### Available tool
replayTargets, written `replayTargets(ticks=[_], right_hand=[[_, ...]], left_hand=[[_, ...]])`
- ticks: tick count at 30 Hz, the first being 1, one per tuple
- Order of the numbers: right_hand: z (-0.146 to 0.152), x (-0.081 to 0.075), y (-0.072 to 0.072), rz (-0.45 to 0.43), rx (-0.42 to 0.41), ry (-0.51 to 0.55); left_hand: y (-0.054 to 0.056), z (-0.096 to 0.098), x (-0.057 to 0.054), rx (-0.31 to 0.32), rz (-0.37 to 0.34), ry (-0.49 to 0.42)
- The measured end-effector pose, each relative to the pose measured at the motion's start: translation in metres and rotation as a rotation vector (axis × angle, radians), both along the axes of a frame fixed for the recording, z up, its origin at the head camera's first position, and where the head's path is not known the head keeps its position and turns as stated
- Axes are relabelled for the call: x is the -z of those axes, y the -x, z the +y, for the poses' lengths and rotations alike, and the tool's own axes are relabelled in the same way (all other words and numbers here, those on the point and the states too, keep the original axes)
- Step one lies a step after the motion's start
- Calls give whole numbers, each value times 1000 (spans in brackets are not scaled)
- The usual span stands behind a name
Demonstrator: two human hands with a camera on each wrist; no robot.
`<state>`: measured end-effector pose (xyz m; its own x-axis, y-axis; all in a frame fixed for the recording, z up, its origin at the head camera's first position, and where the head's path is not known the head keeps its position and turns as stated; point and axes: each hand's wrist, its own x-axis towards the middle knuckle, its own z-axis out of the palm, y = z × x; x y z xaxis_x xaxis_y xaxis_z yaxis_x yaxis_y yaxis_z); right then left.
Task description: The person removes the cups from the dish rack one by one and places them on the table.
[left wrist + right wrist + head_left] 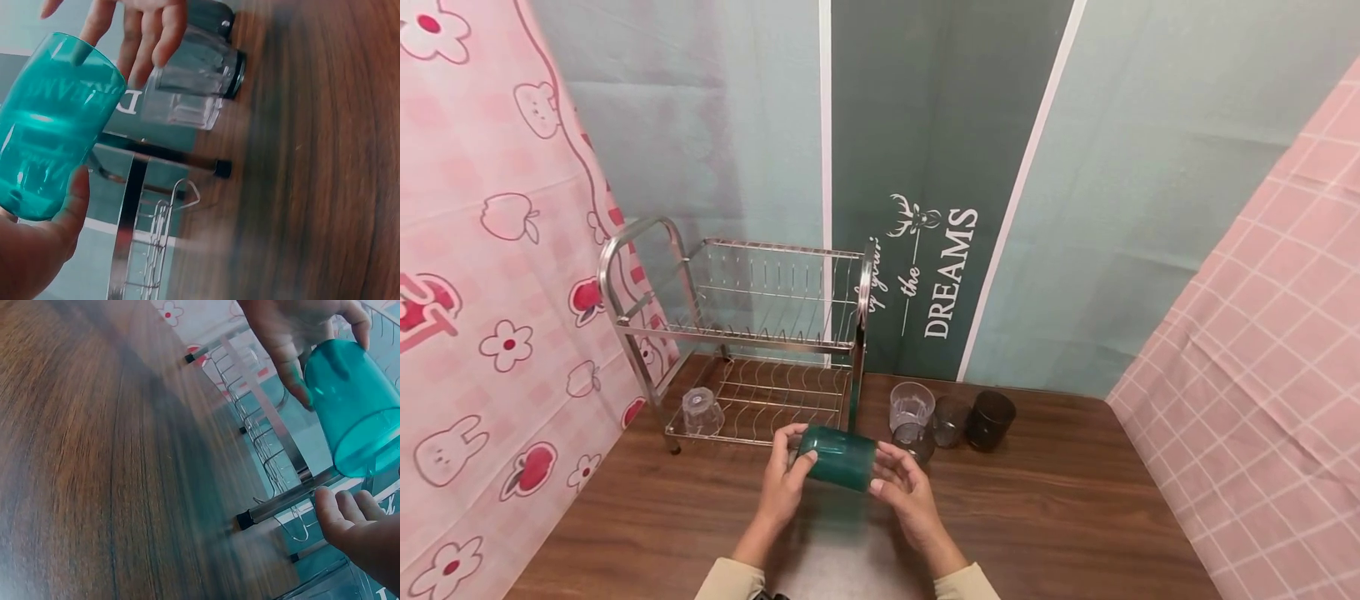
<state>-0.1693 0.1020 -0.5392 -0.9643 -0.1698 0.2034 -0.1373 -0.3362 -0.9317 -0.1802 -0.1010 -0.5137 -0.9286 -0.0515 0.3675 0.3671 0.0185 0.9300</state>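
Observation:
A see-through teal drinking glass (838,458) is held on its side above the table. My left hand (786,479) grips it round the base end, thumb on the near side. At the open mouth is my right hand (913,500), its fingers loosely spread. In the left wrist view one finger of the right hand (153,31) overlaps the mouth of the glass (59,125). The right wrist view shows the right fingertips (328,503) just beside the rim; whether any finger touches it I cannot tell.
A two-tier metal dish rack (737,337) stands at the back left, with an upside-down clear glass (702,414) on its lower tier. Right of it on the wooden table (1037,517) are a clear tumbler (912,402), smoky glasses (951,421) and a dark glass (991,421). Curtains hang around.

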Motion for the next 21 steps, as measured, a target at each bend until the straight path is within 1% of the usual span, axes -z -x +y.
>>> replayTargets(ticks=[2, 5, 8, 13, 15, 18, 21], right_hand=[[0, -1, 0, -5, -2, -2], [0, -2, 1, -14, -2, -6], [1, -4, 1, -10, -2, -4], [2, -6, 1, -1, 4, 13], [3, -7, 0, -2, 8, 17], [4, -8, -1, -1, 18, 30], [5, -10, -3, 12, 25, 27]], left_hand=[[1, 4, 4, 24, 7, -37], [0, 10, 6, 65, 15, -75], [-2, 14, 8, 89, 21, -70], [-1, 18, 9, 91, 35, -66], [0, 17, 8, 109, 45, -66], [0, 12, 6, 146, 62, -22], [-2, 3, 1, 158, 33, 33]])
